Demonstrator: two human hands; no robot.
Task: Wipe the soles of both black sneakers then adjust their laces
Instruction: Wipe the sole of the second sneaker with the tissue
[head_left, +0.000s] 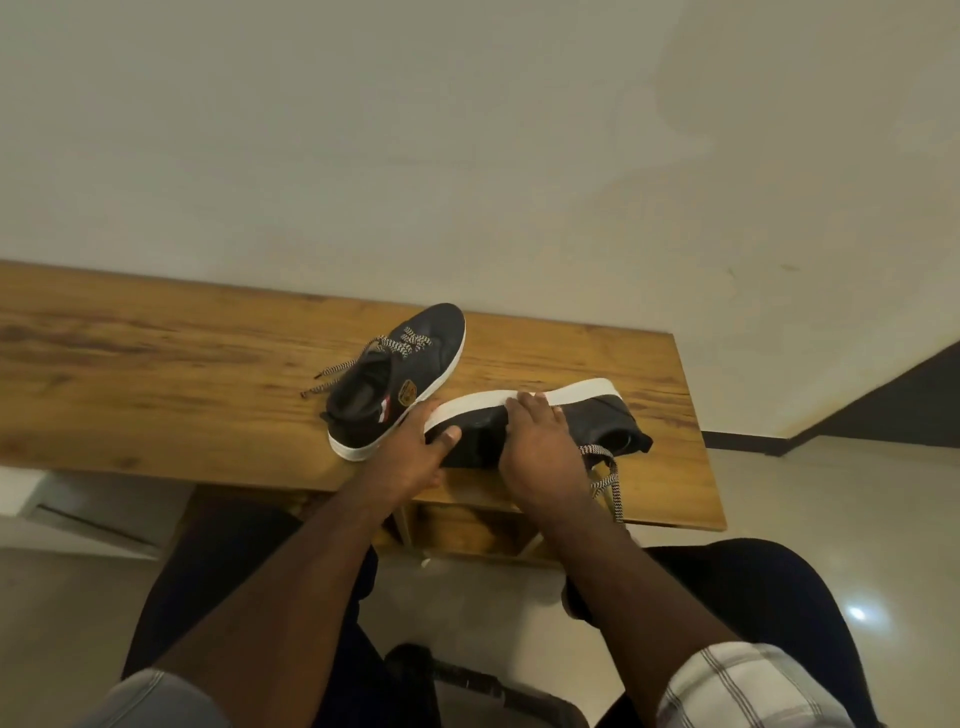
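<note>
- One black sneaker (540, 415) lies on its side in the center of the frame, on the wooden desk (156, 364), with its white sole turned away from the person.
- The left hand (415, 447) has its grip on the toe end; the right hand (540, 447) has fingers curled over the sole edge.
- I see no cloth in either hand.
- The second sneaker (400, 379) stands upright just beside, at its upper left, with laces loose.
- I judge that wiping is in progress or only starting; lace adjustment remains.
</note>
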